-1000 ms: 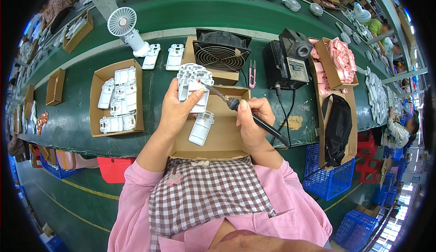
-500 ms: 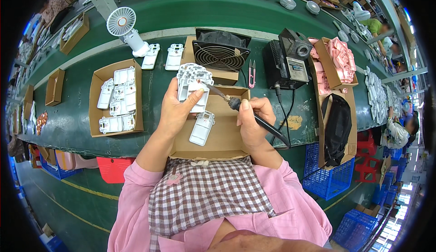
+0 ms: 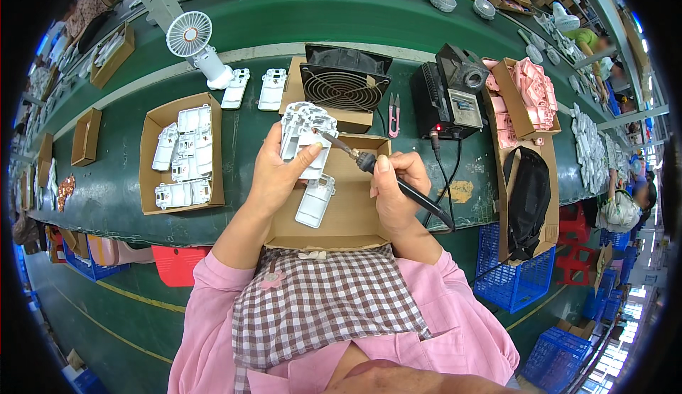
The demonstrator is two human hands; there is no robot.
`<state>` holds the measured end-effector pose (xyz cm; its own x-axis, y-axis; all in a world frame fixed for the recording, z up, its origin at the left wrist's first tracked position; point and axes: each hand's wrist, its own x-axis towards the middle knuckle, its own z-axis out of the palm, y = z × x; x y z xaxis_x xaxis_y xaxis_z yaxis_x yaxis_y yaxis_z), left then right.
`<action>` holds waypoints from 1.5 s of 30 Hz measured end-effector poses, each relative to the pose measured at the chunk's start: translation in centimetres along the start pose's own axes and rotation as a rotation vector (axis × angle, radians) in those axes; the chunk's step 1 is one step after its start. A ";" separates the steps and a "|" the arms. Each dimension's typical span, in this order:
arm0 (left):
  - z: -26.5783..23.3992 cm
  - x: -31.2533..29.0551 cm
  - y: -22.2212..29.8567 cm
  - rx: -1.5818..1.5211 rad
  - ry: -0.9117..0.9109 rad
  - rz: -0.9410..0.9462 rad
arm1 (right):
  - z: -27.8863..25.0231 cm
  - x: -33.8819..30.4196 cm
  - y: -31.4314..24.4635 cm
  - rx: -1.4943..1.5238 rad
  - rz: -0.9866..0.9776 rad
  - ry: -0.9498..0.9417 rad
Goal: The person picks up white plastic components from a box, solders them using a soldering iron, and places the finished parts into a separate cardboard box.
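My left hand [image 3: 284, 167] is closed around several white plastic housings [image 3: 307, 128], stacked together above a cardboard box. The black-handled soldering iron [image 3: 366, 161] sits in my right hand [image 3: 399, 184], its tip at the upper housing near a small reddish spot; whether it touches, I cannot tell. One more white housing [image 3: 312, 206] lies in the open cardboard box [image 3: 327, 239] below my hands. A cable runs from the iron toward the black soldering station [image 3: 437, 103] on the right.
A box of white housings [image 3: 149, 160] stands left, with a white handheld fan [image 3: 206, 60] behind it. A black square fan [image 3: 346, 78] and pink snips [image 3: 394, 116] lie beyond my hands. Pink parts [image 3: 529, 96] and a black bag [image 3: 529, 195] are at right. Behind runs a green conveyor [image 3: 284, 11].
The held housings and the iron's tip have shifted slightly right. Parts on the far conveyor have moved a little left. A small red light now shows on the soldering station.
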<state>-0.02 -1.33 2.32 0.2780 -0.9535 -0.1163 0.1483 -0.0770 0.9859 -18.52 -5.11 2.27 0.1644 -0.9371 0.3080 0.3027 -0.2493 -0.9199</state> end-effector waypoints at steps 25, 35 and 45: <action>-0.8 0.1 0.3 -0.266 -0.116 -0.138 | -0.3 -0.3 0.1 0.169 -0.075 0.072; -0.5 0.7 -0.2 -0.626 -0.173 -0.212 | -0.5 -0.4 0.2 0.185 -0.132 0.040; -0.2 0.2 -0.1 -0.242 -0.029 -0.078 | -0.3 -0.1 0.4 0.006 -0.110 -0.007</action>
<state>0.23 -1.41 2.19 0.2303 -0.9557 -0.1835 0.3923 -0.0814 0.9162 -18.74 -5.15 1.80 0.1364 -0.9024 0.4087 0.3250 -0.3489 -0.8790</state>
